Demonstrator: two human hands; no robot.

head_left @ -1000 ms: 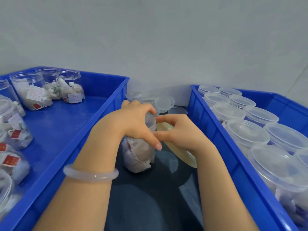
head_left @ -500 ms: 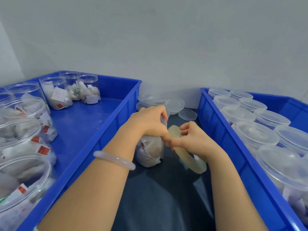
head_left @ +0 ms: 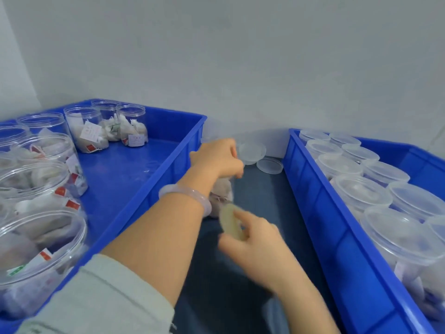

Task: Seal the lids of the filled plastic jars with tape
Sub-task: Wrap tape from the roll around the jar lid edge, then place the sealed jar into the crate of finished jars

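The left hand [head_left: 218, 156] clamps down over the top of a clear plastic jar stuffed with white sachets [head_left: 221, 194], fingers curled around the lid. The grip looks meant to pin the jar upright on the dark bench [head_left: 262, 198] while tape is drawn against it. The jar stands in the gap between the two trays, mostly hidden behind the wrist and its pale bangle [head_left: 186, 192].

The right hand [head_left: 255, 247], blurred, pinches a pale yellowish roll of tape [head_left: 230, 220] just beside the jar's base, pulled toward the person, probably to pay out a length.

Open-topped filled jars [head_left: 43, 189] wait in the left blue plastic tray [head_left: 154, 196]; lidded jars [head_left: 361, 191] fill the right blue tray [head_left: 320, 213]. Spare clear lids [head_left: 269, 165] lie at the back, within reach.
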